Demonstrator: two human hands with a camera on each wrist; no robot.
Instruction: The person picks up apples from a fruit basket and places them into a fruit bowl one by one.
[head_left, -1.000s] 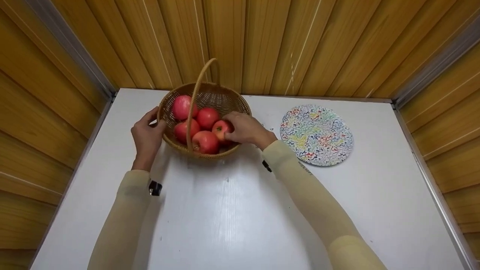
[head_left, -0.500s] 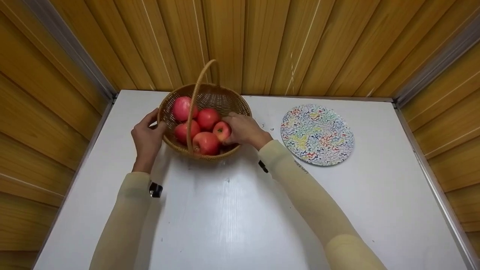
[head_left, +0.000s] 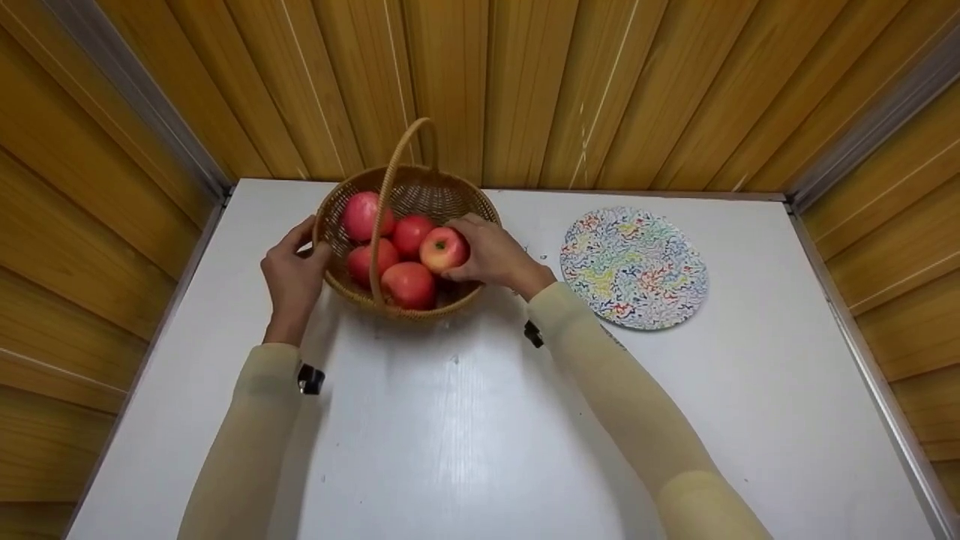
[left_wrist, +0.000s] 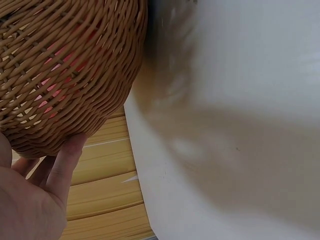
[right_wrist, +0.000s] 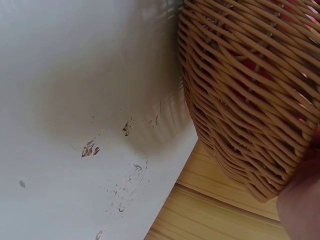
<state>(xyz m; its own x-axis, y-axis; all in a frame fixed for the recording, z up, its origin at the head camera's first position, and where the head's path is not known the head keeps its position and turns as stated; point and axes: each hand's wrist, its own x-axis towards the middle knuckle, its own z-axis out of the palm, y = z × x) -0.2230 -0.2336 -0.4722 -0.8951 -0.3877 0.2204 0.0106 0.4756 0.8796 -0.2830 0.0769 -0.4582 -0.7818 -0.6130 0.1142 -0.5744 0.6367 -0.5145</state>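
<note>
A woven wicker basket [head_left: 420, 309] with a tall arched handle stands at the back left of the white table, with several red apples in it. My left hand [head_left: 292, 274] holds the basket's left rim between thumb and fingers; in the left wrist view, fingers [left_wrist: 65, 162] press against the wicker edge. My right hand [head_left: 491, 251] reaches over the right rim and grips a red-yellow apple [head_left: 442, 250], stem side up, above the others. In the right wrist view the basket wall [right_wrist: 250, 95] hides that apple and most of the hand.
A round, flat board [head_left: 634, 268] speckled in many colours lies on the white table [head_left: 450, 420] right of the basket. Wood-panelled walls [head_left: 525, 90] close off the back and both sides. Dark scuff marks [right_wrist: 90, 149] show on the table near the basket.
My right hand has turned and lifted its apple slightly, so more of the apple and its stem end show. The left hand and the basket stay nearly where they were.
</note>
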